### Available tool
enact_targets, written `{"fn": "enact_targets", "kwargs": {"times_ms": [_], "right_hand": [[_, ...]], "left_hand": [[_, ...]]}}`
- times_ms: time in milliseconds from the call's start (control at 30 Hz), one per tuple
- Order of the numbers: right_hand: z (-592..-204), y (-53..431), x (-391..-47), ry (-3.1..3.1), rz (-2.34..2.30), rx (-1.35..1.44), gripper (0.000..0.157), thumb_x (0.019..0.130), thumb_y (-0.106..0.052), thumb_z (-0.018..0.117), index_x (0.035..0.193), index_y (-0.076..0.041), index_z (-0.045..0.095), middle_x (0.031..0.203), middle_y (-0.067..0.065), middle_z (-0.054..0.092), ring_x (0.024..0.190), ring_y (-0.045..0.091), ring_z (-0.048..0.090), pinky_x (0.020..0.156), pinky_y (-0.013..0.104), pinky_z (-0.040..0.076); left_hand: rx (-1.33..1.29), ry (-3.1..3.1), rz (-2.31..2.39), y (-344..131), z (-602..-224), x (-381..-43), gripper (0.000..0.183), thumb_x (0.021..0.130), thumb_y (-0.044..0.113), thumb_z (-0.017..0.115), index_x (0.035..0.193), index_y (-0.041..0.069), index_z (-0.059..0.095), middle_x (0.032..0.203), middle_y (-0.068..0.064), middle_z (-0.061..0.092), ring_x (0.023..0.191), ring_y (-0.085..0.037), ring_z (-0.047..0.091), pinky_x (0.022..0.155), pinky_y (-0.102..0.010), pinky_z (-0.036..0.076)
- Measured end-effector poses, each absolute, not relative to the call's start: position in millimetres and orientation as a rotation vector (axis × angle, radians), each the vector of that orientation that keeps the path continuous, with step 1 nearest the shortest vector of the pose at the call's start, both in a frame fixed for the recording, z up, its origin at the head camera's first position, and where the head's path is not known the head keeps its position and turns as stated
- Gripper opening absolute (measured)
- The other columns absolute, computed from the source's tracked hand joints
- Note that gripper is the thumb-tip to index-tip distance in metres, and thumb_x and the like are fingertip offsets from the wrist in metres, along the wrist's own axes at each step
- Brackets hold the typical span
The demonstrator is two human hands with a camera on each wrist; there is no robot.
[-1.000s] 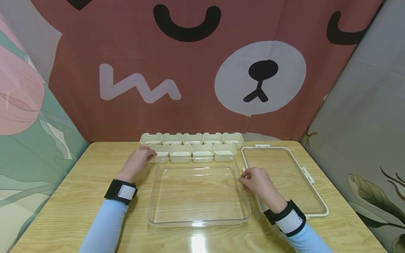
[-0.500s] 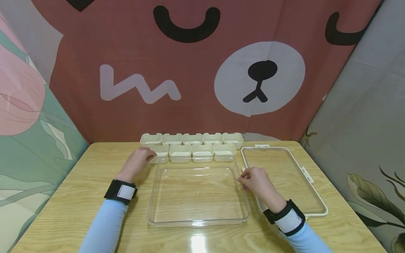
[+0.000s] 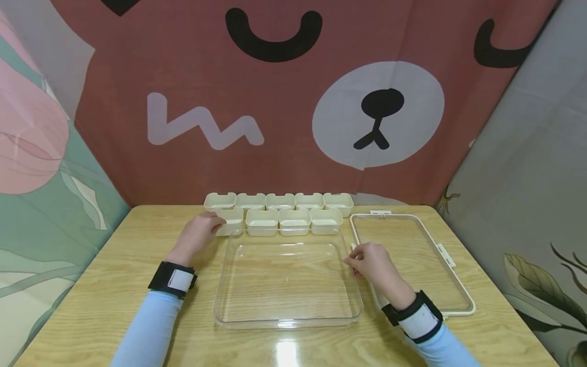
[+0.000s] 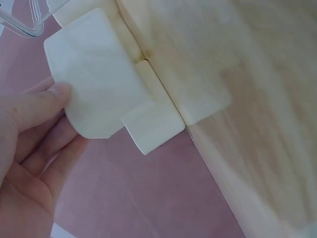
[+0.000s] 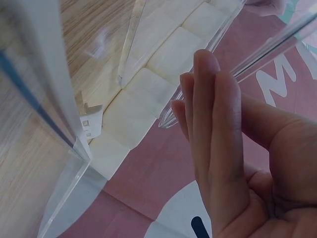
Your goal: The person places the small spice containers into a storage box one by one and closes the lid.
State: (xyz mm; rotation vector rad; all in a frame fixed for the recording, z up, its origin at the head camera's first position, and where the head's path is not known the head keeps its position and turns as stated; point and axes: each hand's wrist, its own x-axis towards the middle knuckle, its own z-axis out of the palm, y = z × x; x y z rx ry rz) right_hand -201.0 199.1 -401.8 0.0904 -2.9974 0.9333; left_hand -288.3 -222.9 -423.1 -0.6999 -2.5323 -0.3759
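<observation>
In the head view, my left hand (image 3: 198,234) pinches the left wall of a small cream plastic box (image 3: 231,220), the leftmost of the front row. The left wrist view shows the thumb on this box's near side (image 4: 94,74), with the other fingers behind it. My right hand (image 3: 373,265) is at the right rim of a clear rectangular bin (image 3: 286,322), thumb and fingertips pinching the rim. In the right wrist view, the straight fingers (image 5: 218,134) hide the contact point. Nothing stands inside the bin.
Several more cream boxes (image 3: 293,221) stand in two rows behind the bin. A clear lid with a white frame and latches (image 3: 451,272) lies flat on the wooden table (image 3: 114,306) at right, partly under my right forearm. A printed bear curtain (image 3: 284,168) hangs behind.
The box in my left hand has shifted slightly left, leaving a small gap to its neighbour. My right hand and the bin stay in place.
</observation>
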Motion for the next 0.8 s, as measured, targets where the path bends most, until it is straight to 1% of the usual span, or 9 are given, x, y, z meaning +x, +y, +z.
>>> {"fn": "enact_targets", "kwargs": {"times_ms": [200,400,500,800], "right_hand": [[-401.5,199.5,-200.8,-3.001,0.944,0.092,0.013,0.084,-0.017,0.071,0.081,-0.004,0.071,0.062,0.001,0.064,0.056,0.014,0.062,0.05,0.025,0.047],[-401.5,200.1,-201.3,-3.012,0.951,0.09,0.013,0.084,-0.017,0.07,0.083,-0.004,0.071,0.063,0.001,0.064,0.057,0.014,0.063,0.051,0.025,0.047],[-401.6,200.4,-201.3,-3.016,0.944,0.094,0.014,0.085,-0.017,0.07,0.083,-0.004,0.071,0.063,0.001,0.064,0.058,0.015,0.063,0.051,0.025,0.047],[-401.0,198.8,-201.6,-3.026,0.931,0.074,0.014,0.085,-0.017,0.07,0.084,-0.003,0.071,0.064,0.002,0.064,0.06,0.016,0.063,0.052,0.025,0.047]], "left_hand": [[-0.675,-2.505,-0.326,-224.2,-419.1,-279.9,0.007,0.083,0.002,0.068,0.087,0.004,0.073,0.079,-0.008,0.065,0.074,-0.023,0.061,0.063,-0.037,0.051],[-0.673,-2.429,-0.274,-228.1,-416.1,-270.5,0.008,0.08,0.001,0.07,0.086,0.006,0.073,0.078,-0.007,0.064,0.07,-0.023,0.06,0.055,-0.037,0.049],[-0.691,-2.397,-0.244,-229.7,-413.4,-265.7,0.009,0.08,0.001,0.07,0.087,0.006,0.074,0.078,-0.007,0.064,0.07,-0.023,0.06,0.053,-0.036,0.049],[-0.696,-2.376,-0.153,-228.5,-392.5,-247.4,0.009,0.08,0.004,0.071,0.089,0.006,0.074,0.078,-0.008,0.064,0.068,-0.022,0.059,0.049,-0.034,0.047]]}}
